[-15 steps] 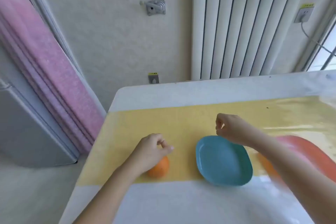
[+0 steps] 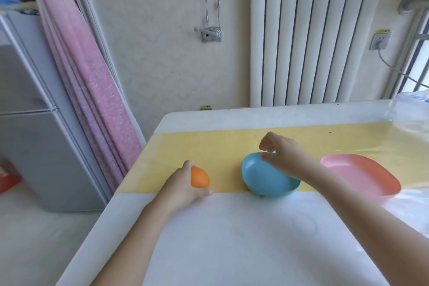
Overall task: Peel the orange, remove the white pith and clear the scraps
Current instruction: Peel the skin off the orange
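Observation:
The orange [image 2: 200, 177] lies at the near edge of the yellow mat [image 2: 209, 146], left of centre. My left hand [image 2: 183, 187] grips it from the left, with the thumb under its near side. A blue plate [image 2: 262, 176] sits right of the orange and looks tilted, its near outer wall showing. My right hand [image 2: 283, 155] is at the plate's far rim with the thumb on the rim and curled fingers above it. My right forearm hides the plate's right side.
A pink and orange plate [image 2: 362, 174] lies right of the blue one. Clear plastic sheet [image 2: 411, 118] covers the table's right end. The white table's [image 2: 232, 239] left edge runs diagonally, and a grey fridge [image 2: 34, 123] and pink curtain [image 2: 92, 88] stand beyond it.
My left hand has closed around the orange from the left. My right hand has dropped onto the blue plate's far rim, and the plate now looks tilted. The camera has tipped upward.

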`<act>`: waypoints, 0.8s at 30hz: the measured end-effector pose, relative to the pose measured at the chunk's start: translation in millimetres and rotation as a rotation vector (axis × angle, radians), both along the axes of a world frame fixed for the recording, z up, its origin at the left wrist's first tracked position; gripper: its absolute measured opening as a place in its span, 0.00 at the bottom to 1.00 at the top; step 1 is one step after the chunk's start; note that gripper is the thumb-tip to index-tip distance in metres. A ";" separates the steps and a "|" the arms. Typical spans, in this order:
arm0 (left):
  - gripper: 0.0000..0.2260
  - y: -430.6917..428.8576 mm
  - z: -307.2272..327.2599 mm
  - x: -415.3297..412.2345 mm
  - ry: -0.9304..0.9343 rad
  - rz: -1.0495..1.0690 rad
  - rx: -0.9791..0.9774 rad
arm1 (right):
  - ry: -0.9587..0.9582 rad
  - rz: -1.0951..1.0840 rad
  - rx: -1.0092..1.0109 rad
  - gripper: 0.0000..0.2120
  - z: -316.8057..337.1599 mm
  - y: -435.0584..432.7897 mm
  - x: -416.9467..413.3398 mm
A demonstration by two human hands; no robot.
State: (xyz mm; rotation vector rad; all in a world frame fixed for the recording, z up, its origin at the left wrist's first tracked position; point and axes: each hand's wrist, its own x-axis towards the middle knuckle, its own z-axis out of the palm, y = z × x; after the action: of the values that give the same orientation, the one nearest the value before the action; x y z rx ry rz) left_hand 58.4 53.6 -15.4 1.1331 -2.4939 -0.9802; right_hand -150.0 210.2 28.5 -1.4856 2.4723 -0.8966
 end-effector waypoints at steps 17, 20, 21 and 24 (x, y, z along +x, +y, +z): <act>0.30 31.8 -8.4 10.5 0.561 -0.309 0.556 | -0.484 0.263 -0.283 0.16 -32.5 7.1 84.7; 0.30 31.7 -11.2 9.1 0.469 -0.280 0.368 | -0.449 0.277 -0.235 0.15 -32.8 5.3 80.6; 0.30 31.6 -12.2 9.3 0.431 -0.270 0.304 | -0.428 0.278 -0.211 0.16 -33.1 4.4 80.0; 0.29 27.4 -17.6 8.9 0.325 -0.280 0.163 | -0.418 0.273 -0.169 0.19 -40.3 0.3 78.8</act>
State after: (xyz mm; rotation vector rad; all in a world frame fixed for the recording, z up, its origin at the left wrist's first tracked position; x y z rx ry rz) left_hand 67.3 81.0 -33.0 0.6075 -2.3749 -1.3419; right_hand -71.1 210.5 -11.8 -1.4550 1.8894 -1.2339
